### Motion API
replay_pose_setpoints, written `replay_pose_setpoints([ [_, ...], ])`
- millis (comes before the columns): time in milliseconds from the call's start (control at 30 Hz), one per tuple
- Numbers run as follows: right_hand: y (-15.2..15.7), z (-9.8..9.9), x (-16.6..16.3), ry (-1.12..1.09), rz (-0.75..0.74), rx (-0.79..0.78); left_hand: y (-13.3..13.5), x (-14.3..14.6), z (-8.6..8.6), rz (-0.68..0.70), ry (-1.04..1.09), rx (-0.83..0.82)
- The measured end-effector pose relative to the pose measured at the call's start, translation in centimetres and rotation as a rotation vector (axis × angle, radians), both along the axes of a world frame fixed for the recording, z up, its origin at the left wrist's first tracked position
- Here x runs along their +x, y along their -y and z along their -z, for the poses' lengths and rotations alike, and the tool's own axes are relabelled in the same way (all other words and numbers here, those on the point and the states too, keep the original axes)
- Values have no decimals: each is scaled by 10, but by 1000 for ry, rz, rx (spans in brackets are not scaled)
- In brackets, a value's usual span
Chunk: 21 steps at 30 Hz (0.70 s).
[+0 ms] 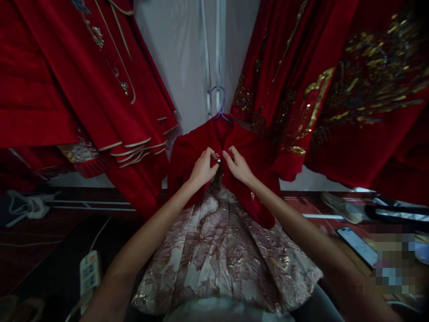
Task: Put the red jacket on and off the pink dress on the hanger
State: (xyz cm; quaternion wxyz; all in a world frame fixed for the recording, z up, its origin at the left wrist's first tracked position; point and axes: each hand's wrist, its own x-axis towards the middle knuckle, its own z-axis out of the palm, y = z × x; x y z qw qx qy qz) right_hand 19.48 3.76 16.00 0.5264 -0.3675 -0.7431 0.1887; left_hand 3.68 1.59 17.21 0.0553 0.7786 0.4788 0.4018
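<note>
A: Start at the far left. What is there?
B: A tangled white cable (31,205) near the floor, and above it a row of hanging red cloth garments with pale piping (50,89). Further in, a white rectangular power strip with dark sockets (90,270) lies on a black surface (60,264).

A: And the left hand?
B: The left hand (203,167) comes next, its grip pinched on one front edge of a red velvet long-sleeved jacket (231,185). A small beaded ornament with a pearl-like bead (219,160) shows right at its fingertips.

A: Where is the jacket itself?
B: In the centre, hanging by its collar from a thin blue-violet hanger (221,112) in front of a pale wall (164,44). Below it spreads a pleated skirt of silvery-pink brocade (224,250); I cannot tell whether the two are joined.

A: The right hand?
B: The right hand (239,165) is just beside the left, its grip grasping the other front edge between thumb and fingers. The two edges stand slightly apart.

A: What lies beyond?
B: Hanging red garments with gold sequin embroidery (338,152), and below them a dark-framed phone with a lit screen (358,246). The patch beside the phone is too blurred to read.
</note>
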Motion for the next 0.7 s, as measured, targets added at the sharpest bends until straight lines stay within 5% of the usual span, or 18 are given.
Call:
replay_pose_setpoints([
  [300, 4, 8, 0, -367, -328, -276, -1, 17, 15, -62, 182, 32],
  [467, 10, 12, 1, -343, -333, -218, -3, 11, 16, -173, 251, -10],
  [700, 1, 17, -3, -326, -303, -183, 1, 9, 13, -119, 133, -4],
])
